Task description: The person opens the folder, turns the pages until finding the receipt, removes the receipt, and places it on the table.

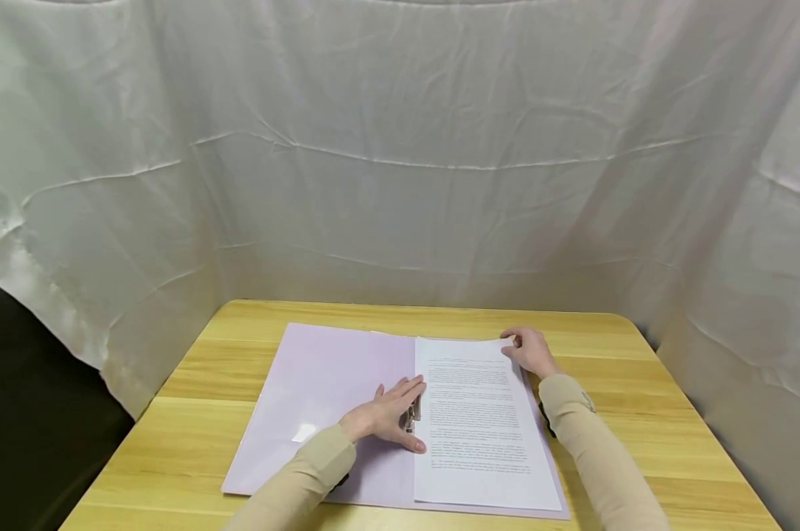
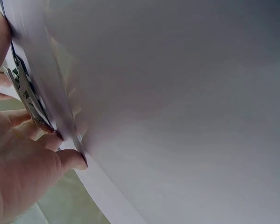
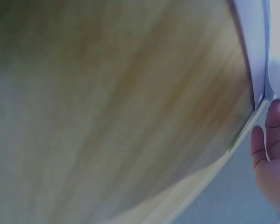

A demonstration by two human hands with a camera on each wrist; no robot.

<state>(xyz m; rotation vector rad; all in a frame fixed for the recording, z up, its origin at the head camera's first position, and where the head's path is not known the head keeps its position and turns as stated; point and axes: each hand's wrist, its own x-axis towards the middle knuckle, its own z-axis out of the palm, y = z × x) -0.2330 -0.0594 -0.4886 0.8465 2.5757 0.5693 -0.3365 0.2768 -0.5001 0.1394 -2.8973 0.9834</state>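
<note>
A lilac folder [image 1: 336, 383] lies spread out on the table, with white printed paper [image 1: 482, 413] on its right side. My left hand [image 1: 388, 414] rests beside the paper's left edge, its fingers and thumb spread around a metal clip [image 1: 410, 422]. The left wrist view also shows the clip [image 2: 27, 93] beyond the palm, between thumb and fingers. At the paper's top right corner, my right hand [image 1: 534, 352] pinches the edge between thumb and bent fingers. Only part of this hand [image 3: 273, 158] appears in the right wrist view, by the folder's corner.
The wooden table [image 1: 214, 383] extends around the folder on both sides. Pale grey curtains [image 1: 400, 221] hang behind the table and along its sides. A dark area [image 1: 28, 413] shows at the lower left.
</note>
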